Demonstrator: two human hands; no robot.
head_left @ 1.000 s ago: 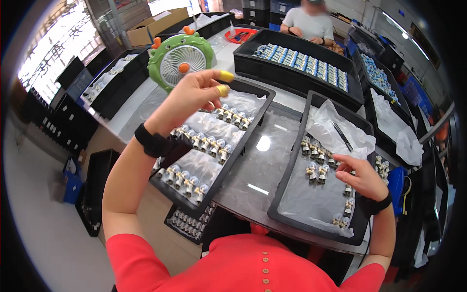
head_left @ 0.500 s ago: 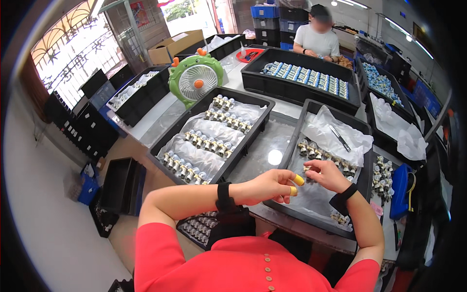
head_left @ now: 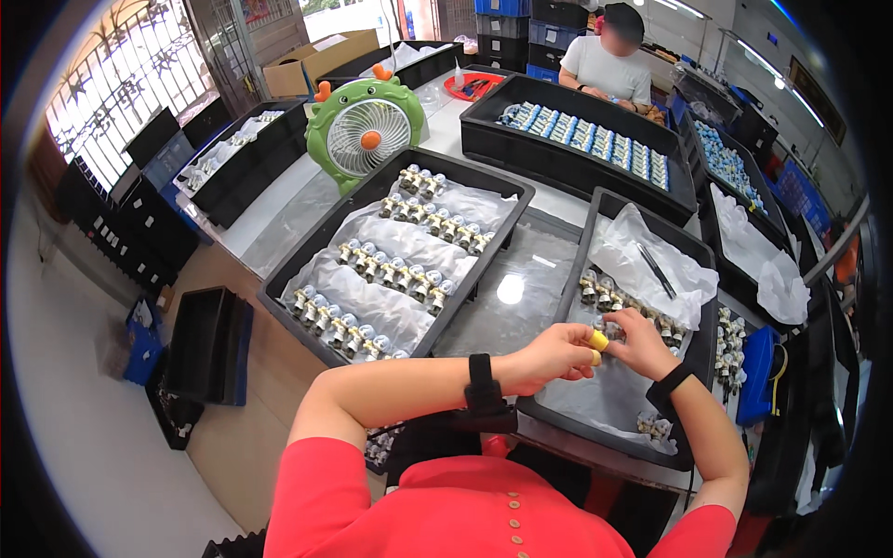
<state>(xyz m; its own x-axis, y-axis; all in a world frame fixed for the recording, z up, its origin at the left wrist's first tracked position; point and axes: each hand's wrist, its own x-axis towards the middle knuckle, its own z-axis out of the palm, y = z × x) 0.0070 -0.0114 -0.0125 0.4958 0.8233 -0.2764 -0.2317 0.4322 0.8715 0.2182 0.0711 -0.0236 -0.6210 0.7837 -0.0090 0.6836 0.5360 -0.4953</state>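
Over the right-hand black tray (head_left: 579,430), my two hands meet at the fingertips. My left hand (head_left: 551,361) has its fingers bent, with yellow covers (head_left: 598,341) on two of them; whether it grips anything is hidden. Thumb and fingers of my right hand (head_left: 644,349) close on a small figurine (head_left: 611,328), mostly covered by the fingers. Just beyond, several small white-and-dark figurines (head_left: 605,296) stand in rows in this tray. A slim dark tool, perhaps tweezers (head_left: 657,271), rests on the crumpled white sheet (head_left: 635,240) behind them.
Left of my hands, another black tray (head_left: 483,270) holds rows of figurines on white sheets. A green fan (head_left: 365,135) stands behind it. Farther back is a tray of blue-and-white pieces (head_left: 586,139), near a seated person (head_left: 609,70). A blue case (head_left: 758,377) lies at the right.
My left hand has moved right and come up to my right hand, its covered fingers now at the right fingertips. The view has shifted slightly.
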